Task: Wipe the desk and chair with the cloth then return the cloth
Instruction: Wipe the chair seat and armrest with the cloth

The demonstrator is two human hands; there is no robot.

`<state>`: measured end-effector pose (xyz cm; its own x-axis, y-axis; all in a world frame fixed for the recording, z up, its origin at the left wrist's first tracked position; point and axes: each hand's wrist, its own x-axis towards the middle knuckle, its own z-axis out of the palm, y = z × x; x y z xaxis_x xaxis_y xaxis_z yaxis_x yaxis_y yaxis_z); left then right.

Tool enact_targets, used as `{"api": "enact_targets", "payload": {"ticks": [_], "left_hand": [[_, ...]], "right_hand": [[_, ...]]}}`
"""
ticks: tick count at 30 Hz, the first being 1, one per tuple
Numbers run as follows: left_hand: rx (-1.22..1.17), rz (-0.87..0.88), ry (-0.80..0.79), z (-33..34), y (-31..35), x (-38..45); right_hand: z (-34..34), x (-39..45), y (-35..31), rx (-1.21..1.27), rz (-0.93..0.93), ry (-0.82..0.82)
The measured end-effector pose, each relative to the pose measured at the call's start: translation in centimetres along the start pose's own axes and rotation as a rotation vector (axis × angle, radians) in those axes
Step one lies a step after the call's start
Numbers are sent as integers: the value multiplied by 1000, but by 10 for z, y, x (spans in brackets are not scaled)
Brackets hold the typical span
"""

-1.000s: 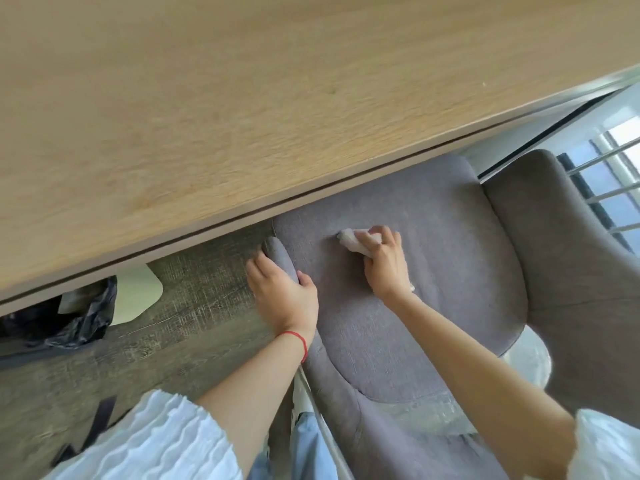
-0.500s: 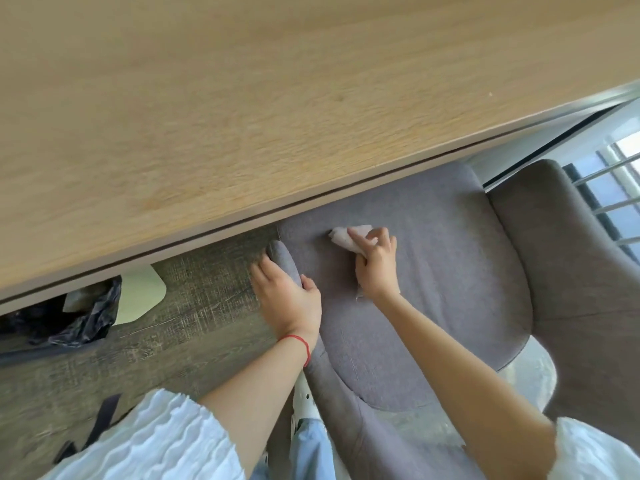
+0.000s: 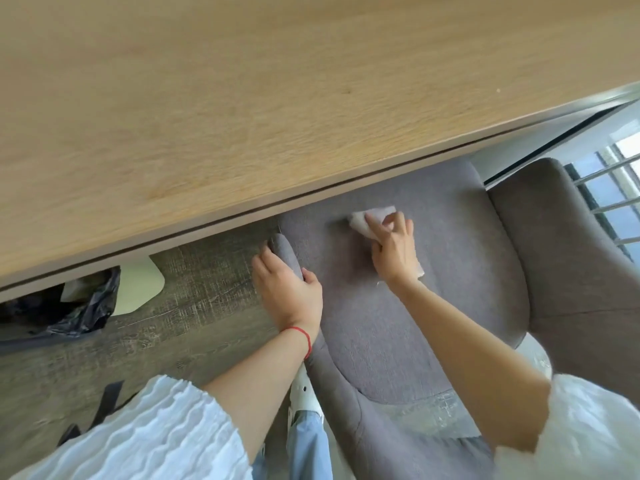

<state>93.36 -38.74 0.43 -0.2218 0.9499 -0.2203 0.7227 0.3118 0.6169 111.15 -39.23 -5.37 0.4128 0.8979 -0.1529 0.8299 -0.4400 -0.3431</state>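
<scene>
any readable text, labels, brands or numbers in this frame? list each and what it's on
None. No lettering shows on the desk, the chair, the cloth under the right hand, the left hand on the armrest, the red wrist string, or the black bin bag.

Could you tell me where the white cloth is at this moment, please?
In the head view, the cloth lies under the right hand, pressed onto the grey chair seat just below the desk edge, right of the left hand on the armrest.
</scene>
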Motion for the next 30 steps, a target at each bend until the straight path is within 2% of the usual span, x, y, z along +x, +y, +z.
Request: {"api": "enact_targets", "payload": {"ticks": [2, 3, 6, 9, 11, 13, 15, 18, 22, 24, 26, 28, 30], "left_hand": [[9, 8, 12, 2, -3, 1], [12, 15, 15, 2, -4, 1], [2, 18, 7, 1, -4, 0], [-8, 3, -12, -3, 0, -2], [-17, 2, -12, -3, 1, -2], [-26, 12, -5, -2, 0, -1], [-12, 14, 19, 1, -1, 0], [6, 23, 26, 0, -3, 0], [2, 16, -2, -3, -1, -1], [-9, 18, -3, -1, -1, -2], [-9, 15, 6, 1, -2, -1], [0, 15, 19, 1, -3, -1], [10, 10, 13, 0, -2, -1]], "right_hand": [[15, 4, -15, 76, 191, 23], [25, -2, -26, 90, 202, -16], [47, -40, -48, 78, 22, -111], [35, -47, -40, 54, -149, -186], [24, -26, -34, 55, -63, -72], [21, -7, -37, 102, 161, 77], [32, -6, -41, 80, 256, 55], [49, -43, -43, 3, 120, -48], [26, -50, -17, -95, -215, -200], [13, -18, -10, -82, -125, -116], [15, 10, -18, 30, 116, 15], [32, 18, -39, 87, 193, 2], [47, 5, -55, 123, 159, -55]]}}
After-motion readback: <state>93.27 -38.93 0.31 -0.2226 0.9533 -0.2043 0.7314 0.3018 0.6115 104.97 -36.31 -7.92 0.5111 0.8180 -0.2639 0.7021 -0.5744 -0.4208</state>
